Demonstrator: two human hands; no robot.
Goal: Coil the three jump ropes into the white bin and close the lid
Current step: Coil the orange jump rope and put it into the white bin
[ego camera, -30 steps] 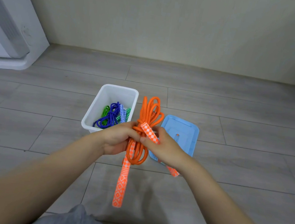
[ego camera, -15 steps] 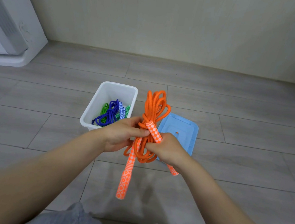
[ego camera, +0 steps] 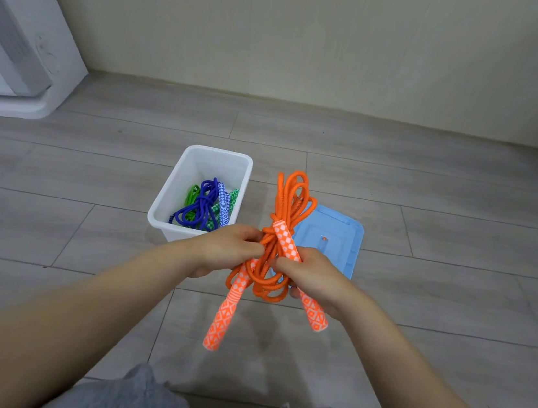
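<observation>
Knees (ego camera: 135, 397): grey cloth, at the bottom edge. Forearms: both reached forward and converged at mid-frame, above the floor (ego camera: 86, 242). Left hand (ego camera: 226, 252): fingers curled round the middle of the orange rope (ego camera: 289, 206) bundle; one handle hung below it. Right hand (ego camera: 311, 278): gripped the other handle, set slantwise across the coil. Lid (ego camera: 341, 236): blue, flat on the floor behind the right hand. Bin (ego camera: 176, 199): white, open, just left of the lid, held the blue rope (ego camera: 205, 202) and green rope (ego camera: 191, 194).

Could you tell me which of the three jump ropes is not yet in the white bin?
The orange rope, gripped by both hands; the blue and green ropes already lie inside.
</observation>
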